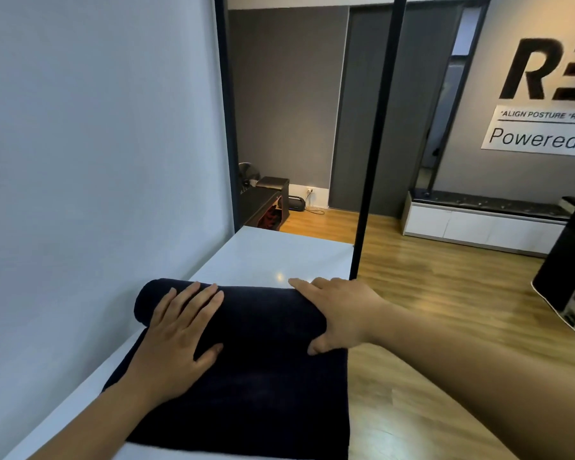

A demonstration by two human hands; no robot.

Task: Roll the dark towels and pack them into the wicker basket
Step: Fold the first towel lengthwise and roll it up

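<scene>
head view: rolling is in hand. the towel (pixel 263 376) lies on the counter (pixel 279 257), its far part rolled under both palms, the flat rest running back under the wrists. left hand (pixel 180 330) and right hand (pixel 339 313) press flat, fingers straight, clasping nothing. next, i judge: draw the roll evenly toward the body. no basket in sight.

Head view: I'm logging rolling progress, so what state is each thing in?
Dark towel: partly rolled, far end in a roll, near part flat on the table.
Left hand: open, flat on the roll.
Right hand: open, laid over the roll's right end.
</scene>
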